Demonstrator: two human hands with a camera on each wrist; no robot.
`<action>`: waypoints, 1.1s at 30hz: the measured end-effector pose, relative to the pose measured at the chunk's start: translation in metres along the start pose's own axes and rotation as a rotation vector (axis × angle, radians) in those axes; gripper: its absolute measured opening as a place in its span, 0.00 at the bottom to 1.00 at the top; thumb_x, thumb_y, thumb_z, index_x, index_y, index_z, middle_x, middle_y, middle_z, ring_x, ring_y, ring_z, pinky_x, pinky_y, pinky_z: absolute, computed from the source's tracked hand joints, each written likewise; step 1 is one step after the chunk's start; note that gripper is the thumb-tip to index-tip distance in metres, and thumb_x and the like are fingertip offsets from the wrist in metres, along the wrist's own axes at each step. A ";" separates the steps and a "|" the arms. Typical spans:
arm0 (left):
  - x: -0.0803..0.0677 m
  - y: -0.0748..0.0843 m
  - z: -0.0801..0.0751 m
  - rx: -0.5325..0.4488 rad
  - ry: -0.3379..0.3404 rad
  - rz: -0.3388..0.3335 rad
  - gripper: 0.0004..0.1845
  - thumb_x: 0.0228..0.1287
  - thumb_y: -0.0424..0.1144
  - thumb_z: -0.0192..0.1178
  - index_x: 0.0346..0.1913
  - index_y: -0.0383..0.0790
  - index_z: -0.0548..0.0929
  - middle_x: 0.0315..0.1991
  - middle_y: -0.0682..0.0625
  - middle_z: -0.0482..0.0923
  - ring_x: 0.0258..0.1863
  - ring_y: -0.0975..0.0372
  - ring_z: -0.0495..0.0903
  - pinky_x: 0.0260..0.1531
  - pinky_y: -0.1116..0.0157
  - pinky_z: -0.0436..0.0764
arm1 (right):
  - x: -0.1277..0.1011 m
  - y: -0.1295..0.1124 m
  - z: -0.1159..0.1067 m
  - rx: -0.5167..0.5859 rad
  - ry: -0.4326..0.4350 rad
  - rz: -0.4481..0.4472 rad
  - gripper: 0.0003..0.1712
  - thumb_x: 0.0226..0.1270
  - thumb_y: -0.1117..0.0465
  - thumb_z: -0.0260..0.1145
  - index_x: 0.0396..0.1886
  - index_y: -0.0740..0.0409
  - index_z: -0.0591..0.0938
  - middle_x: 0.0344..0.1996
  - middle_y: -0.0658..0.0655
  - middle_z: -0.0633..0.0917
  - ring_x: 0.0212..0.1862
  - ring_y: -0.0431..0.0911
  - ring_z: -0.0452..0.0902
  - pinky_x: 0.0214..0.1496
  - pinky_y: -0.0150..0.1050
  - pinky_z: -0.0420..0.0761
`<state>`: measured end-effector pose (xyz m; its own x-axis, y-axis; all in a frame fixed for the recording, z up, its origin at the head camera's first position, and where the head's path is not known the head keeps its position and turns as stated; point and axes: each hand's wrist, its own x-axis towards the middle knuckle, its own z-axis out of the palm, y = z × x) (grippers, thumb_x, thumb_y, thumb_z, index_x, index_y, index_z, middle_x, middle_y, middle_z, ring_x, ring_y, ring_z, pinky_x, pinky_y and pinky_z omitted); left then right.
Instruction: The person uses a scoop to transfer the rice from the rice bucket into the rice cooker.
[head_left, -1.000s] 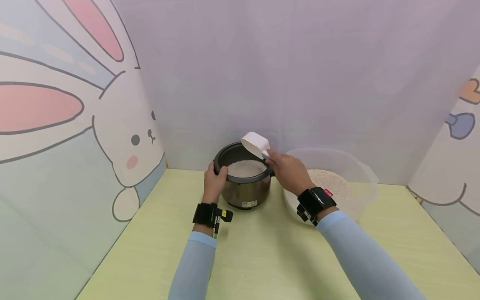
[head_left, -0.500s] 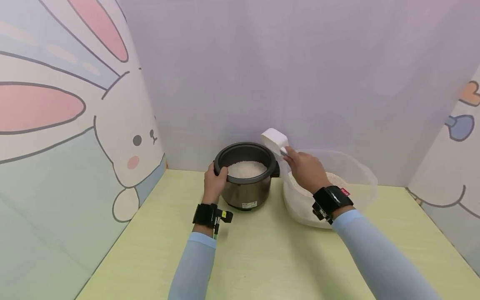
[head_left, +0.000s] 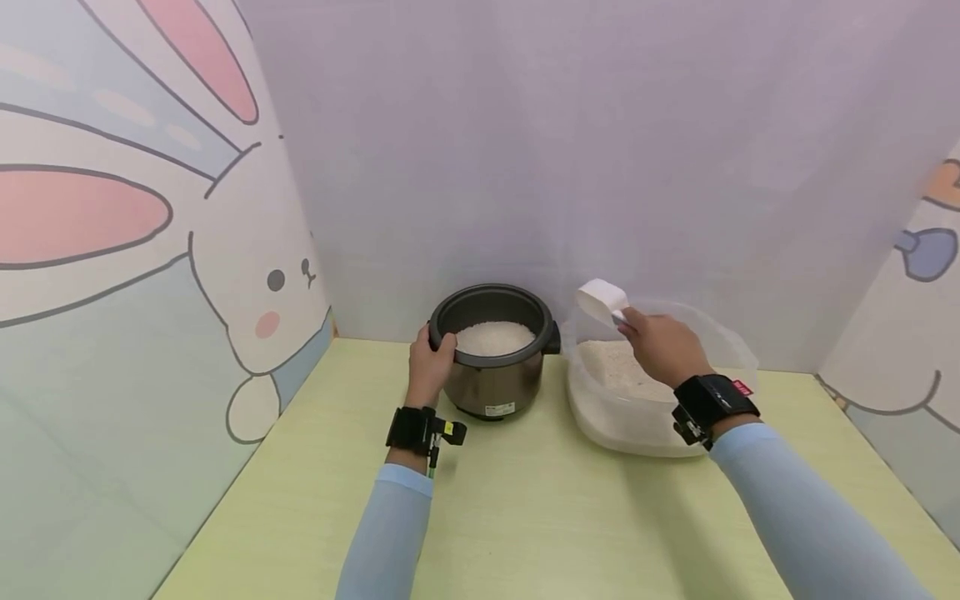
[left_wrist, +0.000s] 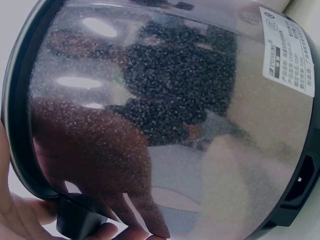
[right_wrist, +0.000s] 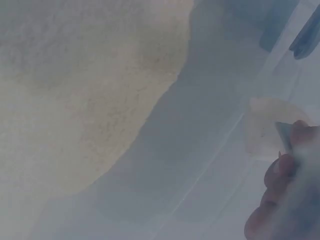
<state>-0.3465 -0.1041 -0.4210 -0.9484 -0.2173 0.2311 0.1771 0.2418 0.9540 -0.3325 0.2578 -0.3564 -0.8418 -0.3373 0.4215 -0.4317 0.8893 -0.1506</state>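
The camera on my head looks forward and down at the worktop (head_left: 525, 517), seeing both my arms. The camera on my left wrist sits very close to the shiny side of the pot (left_wrist: 200, 125). The one on my right wrist looks down, close, into the tub of rice (right_wrist: 75, 100). My head view shows the pot (head_left: 491, 375) and the tub (head_left: 637, 425) too, from farther back.

I see a pale yellow-green table (head_left: 540, 508) with a faint wood grain, set into a corner of cartoon-printed walls. Two things stand directly on it toward the back: a dark rice cooker pot (head_left: 491, 379) with white rice inside, and just to its right a clear plastic tub (head_left: 622, 421) holding more rice.
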 end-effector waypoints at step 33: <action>0.002 -0.005 0.003 0.004 0.001 0.028 0.31 0.71 0.43 0.51 0.74 0.32 0.66 0.58 0.37 0.74 0.47 0.51 0.72 0.45 0.58 0.69 | -0.037 0.063 -0.008 -0.249 -0.323 0.195 0.06 0.70 0.71 0.61 0.32 0.68 0.83 0.20 0.59 0.80 0.22 0.53 0.76 0.22 0.54 0.77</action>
<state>-0.3504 -0.1026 -0.4256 -0.9427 -0.2117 0.2579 0.2024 0.2514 0.9465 -0.3259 0.3291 -0.3745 -0.9747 -0.2002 0.0997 -0.1974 0.9796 0.0372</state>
